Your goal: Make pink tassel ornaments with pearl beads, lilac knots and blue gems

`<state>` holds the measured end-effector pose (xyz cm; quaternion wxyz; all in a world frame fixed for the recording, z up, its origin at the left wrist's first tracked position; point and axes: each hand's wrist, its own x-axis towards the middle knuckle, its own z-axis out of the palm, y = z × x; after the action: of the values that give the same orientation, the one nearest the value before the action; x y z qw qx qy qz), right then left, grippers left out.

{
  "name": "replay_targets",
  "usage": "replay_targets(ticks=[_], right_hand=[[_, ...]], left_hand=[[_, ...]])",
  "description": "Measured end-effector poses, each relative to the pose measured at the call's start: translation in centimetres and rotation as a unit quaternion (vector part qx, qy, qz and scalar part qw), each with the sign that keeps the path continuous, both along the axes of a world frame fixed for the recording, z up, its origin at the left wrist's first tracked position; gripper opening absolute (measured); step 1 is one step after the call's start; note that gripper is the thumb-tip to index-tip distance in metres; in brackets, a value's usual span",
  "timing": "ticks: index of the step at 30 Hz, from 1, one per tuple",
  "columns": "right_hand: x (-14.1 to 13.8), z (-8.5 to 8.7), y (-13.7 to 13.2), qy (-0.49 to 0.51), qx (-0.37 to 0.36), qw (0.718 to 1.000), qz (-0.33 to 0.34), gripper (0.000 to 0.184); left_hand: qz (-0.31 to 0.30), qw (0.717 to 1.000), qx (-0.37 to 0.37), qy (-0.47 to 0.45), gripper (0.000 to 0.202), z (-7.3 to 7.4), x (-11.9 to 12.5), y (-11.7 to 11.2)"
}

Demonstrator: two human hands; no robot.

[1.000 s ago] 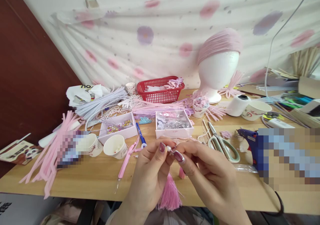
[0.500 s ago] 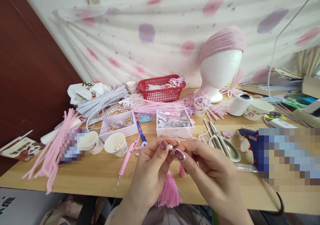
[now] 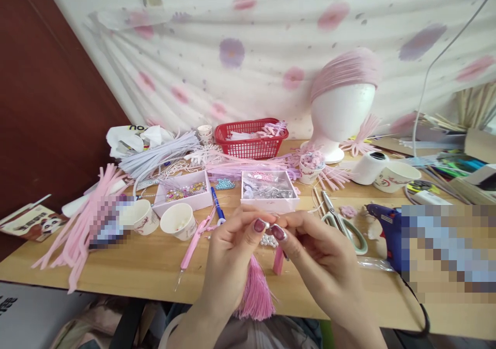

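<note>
My left hand (image 3: 232, 256) and my right hand (image 3: 321, 261) meet fingertip to fingertip above the front of the table. Between the thumbs shows a small white pearl bead (image 3: 267, 225), pinched by my left thumb and forefinger. The right thumb and forefinger are also pressed together; what lies in them is hidden. Below my hands hangs a pink tassel (image 3: 256, 292), its top end covered by the left fingers. Loose white pearls (image 3: 268, 241) lie on the table behind the fingers, and a pink piece (image 3: 278, 261) stands out beside the right thumb.
Paper cups (image 3: 178, 221), a blue pen (image 3: 217, 204) and bead boxes (image 3: 270, 204) stand beyond my hands. Scissors (image 3: 358, 238) and a blue glue gun (image 3: 387, 225) lie to the right. Behind are a red basket (image 3: 251, 147) and a white foam head (image 3: 341, 111).
My fingertips have come closer together, so the pearl bead shows less. The tassel has shifted slightly left, and the loose pearls on the table have come into sight.
</note>
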<state>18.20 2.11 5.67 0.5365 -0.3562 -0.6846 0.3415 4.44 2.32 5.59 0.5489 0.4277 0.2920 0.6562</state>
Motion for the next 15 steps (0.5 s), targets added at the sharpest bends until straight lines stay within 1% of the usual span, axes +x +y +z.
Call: replay_targets(ticks=[4, 7, 15], right_hand=[[0.13, -0.15, -0.02, -0.022, -0.008, 1.000, 0.018, 0.011], [0.21, -0.05, -0.12, -0.037, -0.008, 0.999, 0.027, 0.012], [0.25, 0.40, 0.04, -0.070, 0.029, 0.997, 0.010, 0.014]], left_hand=[[0.012, 0.999, -0.036, -0.021, 0.015, -0.19, 0.37, 0.29], [0.017, 0.998, -0.050, -0.027, 0.017, -0.26, 0.51, 0.50], [0.032, 0.999, -0.019, 0.012, 0.012, -0.24, 0.46, 0.48]])
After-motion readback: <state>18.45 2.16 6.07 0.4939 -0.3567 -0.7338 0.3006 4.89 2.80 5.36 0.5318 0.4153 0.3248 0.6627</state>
